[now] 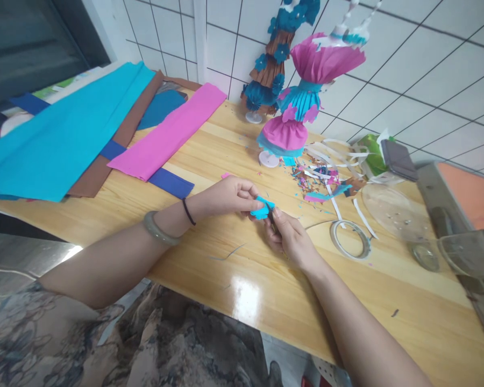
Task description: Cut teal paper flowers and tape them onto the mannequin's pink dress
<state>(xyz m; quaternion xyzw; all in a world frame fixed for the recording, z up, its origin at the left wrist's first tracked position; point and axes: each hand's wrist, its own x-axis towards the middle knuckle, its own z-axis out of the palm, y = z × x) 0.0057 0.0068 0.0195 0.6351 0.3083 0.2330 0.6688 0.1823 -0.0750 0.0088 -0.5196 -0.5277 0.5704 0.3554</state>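
Note:
Between the thumb and fingers of my left hand (242,196) is a small piece of bright blue crepe paper (260,210) with a rounded, petal-like edge. My right hand (287,232) is closed around a pair of small dark scissors (270,210); their blades meet the paper's right side, and their handles are hidden by my fingers. Both hands are close together above the wooden table (210,279). A scrap of pink paper (226,175) lies just behind my left wrist.
Folded crepe paper in blue (76,123), brown (92,174) and pink (173,131) lies at the left. Two paper-decorated stands (286,131) are at the back. Paper clippings (318,174), a tape roll (350,239), a phone (399,159) and a glass jar (425,255) are to the right.

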